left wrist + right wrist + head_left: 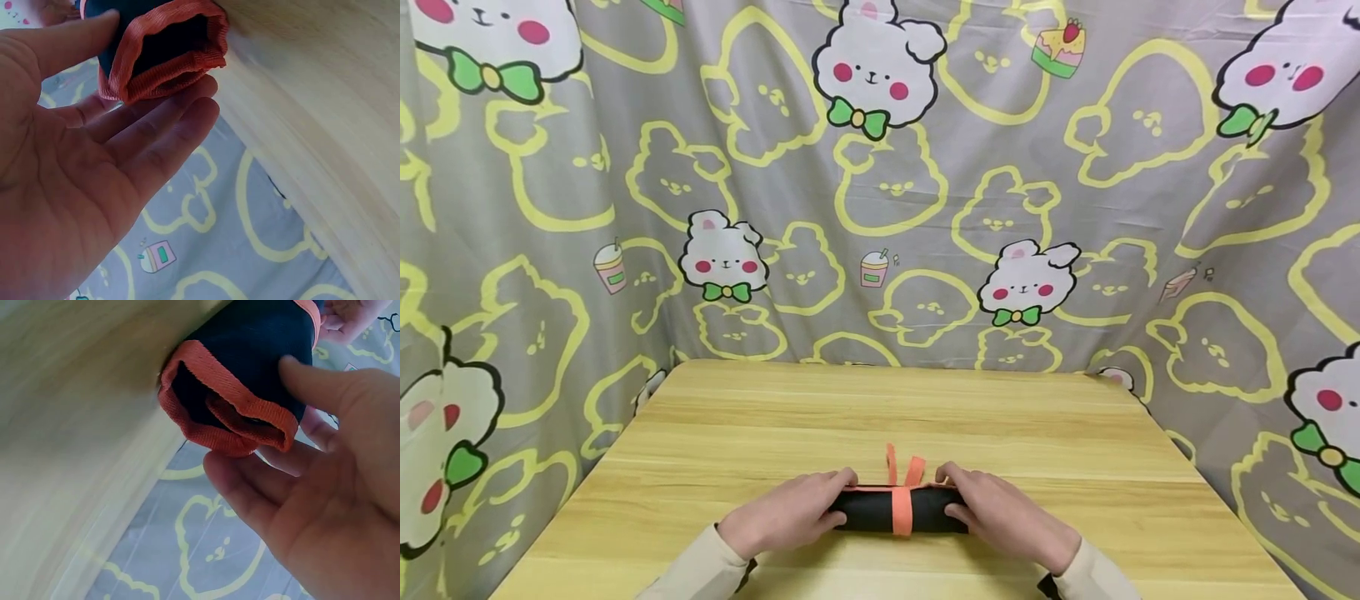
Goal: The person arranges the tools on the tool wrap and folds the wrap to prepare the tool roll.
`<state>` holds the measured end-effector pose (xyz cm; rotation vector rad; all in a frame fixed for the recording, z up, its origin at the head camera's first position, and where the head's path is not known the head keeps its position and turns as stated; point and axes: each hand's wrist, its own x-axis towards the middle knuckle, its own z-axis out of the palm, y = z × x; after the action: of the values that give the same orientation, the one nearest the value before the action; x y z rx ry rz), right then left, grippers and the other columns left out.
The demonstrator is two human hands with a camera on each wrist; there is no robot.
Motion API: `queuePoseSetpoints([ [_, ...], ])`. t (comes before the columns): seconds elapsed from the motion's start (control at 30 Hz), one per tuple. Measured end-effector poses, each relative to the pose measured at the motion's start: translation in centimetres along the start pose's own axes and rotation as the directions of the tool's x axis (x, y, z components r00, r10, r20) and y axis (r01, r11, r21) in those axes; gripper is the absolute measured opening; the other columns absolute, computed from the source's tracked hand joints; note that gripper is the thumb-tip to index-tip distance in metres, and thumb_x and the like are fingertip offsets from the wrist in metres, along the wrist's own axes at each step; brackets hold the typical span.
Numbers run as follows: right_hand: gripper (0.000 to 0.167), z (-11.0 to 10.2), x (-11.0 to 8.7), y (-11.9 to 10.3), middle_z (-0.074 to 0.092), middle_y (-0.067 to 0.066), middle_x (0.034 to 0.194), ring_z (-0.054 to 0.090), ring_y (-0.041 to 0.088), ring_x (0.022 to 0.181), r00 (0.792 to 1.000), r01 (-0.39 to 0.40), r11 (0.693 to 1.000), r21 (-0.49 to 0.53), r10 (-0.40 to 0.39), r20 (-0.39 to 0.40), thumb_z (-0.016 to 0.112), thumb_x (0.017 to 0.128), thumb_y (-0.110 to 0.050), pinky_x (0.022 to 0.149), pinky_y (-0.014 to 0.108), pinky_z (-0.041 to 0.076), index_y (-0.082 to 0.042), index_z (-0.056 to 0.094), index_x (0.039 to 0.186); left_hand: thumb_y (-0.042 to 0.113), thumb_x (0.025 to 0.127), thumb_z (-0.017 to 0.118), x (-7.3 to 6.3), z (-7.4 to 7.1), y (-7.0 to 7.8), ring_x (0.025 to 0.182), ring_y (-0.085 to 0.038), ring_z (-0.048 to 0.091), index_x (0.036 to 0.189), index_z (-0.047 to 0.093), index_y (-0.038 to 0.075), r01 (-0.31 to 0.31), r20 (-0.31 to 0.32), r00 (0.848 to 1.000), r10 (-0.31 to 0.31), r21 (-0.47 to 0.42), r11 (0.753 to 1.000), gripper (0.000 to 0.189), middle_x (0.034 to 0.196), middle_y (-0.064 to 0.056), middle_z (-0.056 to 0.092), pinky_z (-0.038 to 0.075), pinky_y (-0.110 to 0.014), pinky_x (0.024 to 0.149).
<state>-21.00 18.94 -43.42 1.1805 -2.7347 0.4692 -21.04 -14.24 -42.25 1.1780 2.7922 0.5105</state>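
Note:
A rolled-up black cloth bundle [867, 510] with orange edging lies near the front of the wooden table. Around its middle runs an orange strap [902, 514], whose two loose ends stick up behind it. My left hand [793, 510] holds the left end, thumb on the near side and fingers on the far side. At the opposite end my right hand [1011, 515] grips in the same way. Both wrist views show the roll's hollow ends, bound with orange edging [156, 81] on the left and similar orange trim [215, 375] on the right. What lies inside the layers cannot be told.
The light wooden table [880, 408] stretches back to a grey curtain [917, 200] printed with white rabbits and yellow outlines. The curtain also hangs along the left and right sides of the table.

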Motion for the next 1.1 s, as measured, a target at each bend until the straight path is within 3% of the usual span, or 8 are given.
queuePoseSetpoints([
  [0.17, 0.022, 0.6, 0.1, 0.3, 0.063, -0.009, 0.108, 0.057, 0.002, 0.084, 0.999, -0.013, 0.999, -0.043, 0.011, -0.047, 0.069, 0.098, -0.015, 0.069, 0.027, 0.053, -0.019, 0.056, 0.115, 0.017, 0.099, 0.069, 0.1, 0.3, 0.0, 0.095, -0.007, 0.061, 0.126, 0.058, 0.012, -0.005, -0.061, 0.998, 0.011, 0.097, 0.995, 0.03, 0.113, 0.002, 0.065, 0.056, -0.03, 0.083],
  [0.3, 0.021, 0.8, 0.3, 0.3, 0.062, -0.006, 0.112, 0.06, 0.01, 0.09, 0.994, -0.023, 0.988, -0.15, 0.006, -0.108, 0.075, 0.093, -0.014, 0.074, 0.033, 0.055, -0.022, 0.065, 0.109, 0.017, 0.098, 0.071, 0.2, 0.6, 0.0, 0.108, -0.016, 0.063, 0.133, 0.057, 0.008, -0.013, -0.124, 0.992, 0.037, 0.185, 0.983, 0.039, 0.125, -0.002, 0.061, 0.056, -0.034, 0.09],
  [0.4, 0.025, 0.8, 0.5, 0.2, 0.062, -0.004, 0.115, 0.059, 0.017, 0.098, 0.987, -0.043, 0.977, -0.209, 0.009, -0.16, 0.081, 0.087, -0.012, 0.079, 0.039, 0.054, -0.024, 0.072, 0.107, 0.017, 0.095, 0.074, 0.4, 0.7, -0.1, 0.104, -0.017, 0.059, 0.126, 0.059, 0.012, -0.007, -0.186, 0.981, 0.054, 0.242, 0.97, 0.035, 0.123, -0.001, 0.058, 0.056, -0.034, 0.082],
  [0.5, 0.03, 0.9, 0.7, 0.1, 0.06, -0.005, 0.112, 0.055, 0.015, 0.096, 0.981, -0.057, 0.969, -0.24, 0.01, -0.192, 0.086, 0.082, -0.011, 0.078, 0.036, 0.052, -0.026, 0.073, 0.106, 0.017, 0.091, 0.078, 0.6, 0.8, -0.1, 0.092, -0.014, 0.052, 0.111, 0.063, 0.017, -0.008, -0.223, 0.972, 0.073, 0.282, 0.959, 0.024, 0.109, 0.002, 0.054, 0.051, -0.029, 0.071],
  [0.67, 0.029, 1.1, 0.8, -0.1, 0.058, -0.01, 0.1, 0.049, 0.008, 0.084, 0.975, -0.031, 0.966, -0.255, -0.027, -0.222, 0.086, 0.08, -0.006, 0.07, 0.025, 0.051, -0.024, 0.069, 0.096, 0.013, 0.09, 0.078, 0.8, 0.8, 0.1, 0.082, -0.009, 0.048, 0.099, 0.067, 0.019, -0.038, -0.212, 0.971, 0.11, 0.315, 0.948, 0.015, 0.094, 0.006, 0.05, 0.049, -0.024, 0.067],
  [0.8, 0.023, 1.3, 0.8, -0.3, 0.06, -0.009, 0.097, 0.052, 0.008, 0.084, 0.973, -0.036, 0.967, -0.253, -0.025, -0.231, 0.083, 0.082, -0.003, 0.068, 0.025, 0.054, -0.021, 0.071, 0.091, 0.012, 0.092, 0.077, 0.9, 0.9, 0.2, 0.087, -0.009, 0.054, 0.102, 0.07, 0.018, -0.034, -0.205, 0.973, 0.103, 0.315, 0.949, 0.014, 0.098, 0.005, 0.055, 0.054, -0.025, 0.07],
  [0.93, 0.015, 1.3, 0.7, -0.4, 0.064, -0.005, 0.105, 0.057, 0.011, 0.09, 0.977, -0.056, 0.962, -0.267, -0.002, -0.211, 0.082, 0.088, -0.02, 0.076, 0.03, 0.056, -0.018, 0.074, 0.101, 0.019, 0.094, 0.076, 0.9, 0.9, 0.0, 0.094, -0.012, 0.058, 0.111, 0.071, 0.015, -0.008, -0.198, 0.978, 0.071, 0.301, 0.954, 0.019, 0.106, 0.002, 0.061, 0.057, -0.028, 0.075],
  [1.1, 0.041, 1.2, 0.5, -0.2, 0.065, 0.001, 0.121, 0.061, 0.016, 0.106, 0.991, -0.081, 0.959, -0.272, 0.047, -0.128, 0.076, 0.092, -0.039, 0.089, 0.038, 0.056, -0.014, 0.07, 0.124, 0.024, 0.093, 0.077, 0.7, 1.1, -0.3, 0.104, -0.018, 0.063, 0.123, 0.067, 0.013, 0.007, -0.178, 0.983, 0.043, 0.271, 0.963, 0.034, 0.119, -0.004, 0.063, 0.058, -0.035, 0.082],
])
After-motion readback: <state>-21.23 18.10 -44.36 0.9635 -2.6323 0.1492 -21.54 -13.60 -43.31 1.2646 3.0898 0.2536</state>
